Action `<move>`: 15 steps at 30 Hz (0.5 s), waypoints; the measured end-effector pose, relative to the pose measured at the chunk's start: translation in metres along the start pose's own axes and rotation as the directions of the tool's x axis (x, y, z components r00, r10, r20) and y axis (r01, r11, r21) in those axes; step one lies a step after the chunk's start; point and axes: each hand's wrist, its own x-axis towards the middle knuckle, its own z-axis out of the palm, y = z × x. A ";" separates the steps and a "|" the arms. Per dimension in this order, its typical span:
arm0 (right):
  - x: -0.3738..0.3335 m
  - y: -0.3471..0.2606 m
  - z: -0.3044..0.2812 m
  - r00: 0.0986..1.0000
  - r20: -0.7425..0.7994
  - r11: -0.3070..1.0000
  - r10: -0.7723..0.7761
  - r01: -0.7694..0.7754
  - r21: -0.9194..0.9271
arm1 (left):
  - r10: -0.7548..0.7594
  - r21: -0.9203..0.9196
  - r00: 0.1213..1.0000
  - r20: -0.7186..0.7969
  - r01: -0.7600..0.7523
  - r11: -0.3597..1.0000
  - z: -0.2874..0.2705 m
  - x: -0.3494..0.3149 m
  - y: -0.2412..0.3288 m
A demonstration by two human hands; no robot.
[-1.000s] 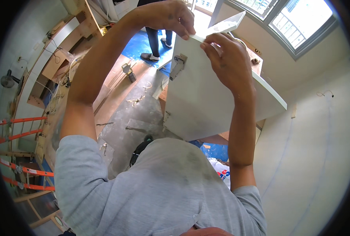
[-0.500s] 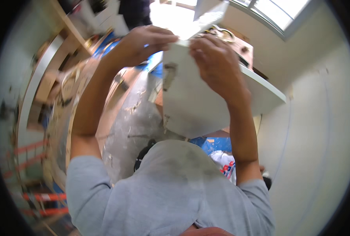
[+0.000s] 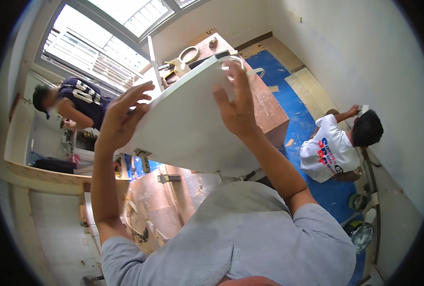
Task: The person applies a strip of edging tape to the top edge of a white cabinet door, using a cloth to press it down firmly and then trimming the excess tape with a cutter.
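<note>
Currently both arms are raised and a large white panel (image 3: 188, 128) sits between them, tilted, filling the centre of the frame. Left hand (image 3: 121, 119): fingers spread, palm flat against the panel's left edge, no wrap visible, so it appears to press and steady rather than clamp. Right hand (image 3: 238, 107): fingers curled over the upper edge near top centre, gripping it; this hand seems to carry the pull while the left stops the sheet from swinging. Judgement: two grips set well apart suit a wide, flat, light sheet that would otherwise twist. Metal hinges (image 3: 143, 157) hang from the panel's lower edge at centre left, which suggests a cabinet door held with its hardware side down and away from the fingers. Behind the panel, upper centre, a brown wooden bench (image 3: 269, 109) carries a roll of tape (image 3: 189, 54) and small tools; whether the panel's far edge rests on it or only passes in front cannot be told. Blue floor covering (image 3: 293, 95) runs along the right. One person in a white shirt (image 3: 331, 150) crouches at the right wall, a hand on it. Another person in a dark shirt (image 3: 85, 97) bends at the upper left beside the window (image 3: 102, 43). Both are well apart from the panel.
</note>
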 end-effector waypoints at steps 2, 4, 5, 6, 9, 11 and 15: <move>0.010 -0.004 -0.001 0.999 0.042 0.999 -0.029 0.027 0.046 | 0.119 0.017 0.990 0.072 -0.120 0.993 0.018 0.033 0.021; 0.019 -0.001 -0.005 0.996 0.038 0.996 -0.077 0.076 0.038 | 0.127 -0.001 0.988 0.091 -0.127 0.992 0.033 0.058 0.038; 0.023 0.001 -0.006 0.997 0.046 0.995 -0.058 0.055 0.080 | 0.130 -0.012 0.987 0.097 -0.130 0.992 0.039 0.067 0.043; 0.024 0.003 -0.009 0.998 0.060 0.992 -0.035 0.027 0.122 | 0.124 -0.026 0.989 0.084 -0.122 0.992 0.047 0.072 0.044; 0.023 0.011 -0.009 0.998 0.047 0.973 -0.048 0.036 0.228 | 0.073 0.010 0.993 0.091 -0.075 0.997 0.057 0.079 0.058; 0.024 0.015 -0.007 0.994 0.006 0.959 -0.105 0.099 0.266 | 0.134 0.077 0.990 0.054 -0.138 0.987 0.060 0.080 0.057; 0.026 0.012 -0.003 0.982 -0.061 0.926 -0.176 0.187 0.329 | 0.188 0.059 0.982 0.004 -0.188 0.980 0.067 0.077 0.052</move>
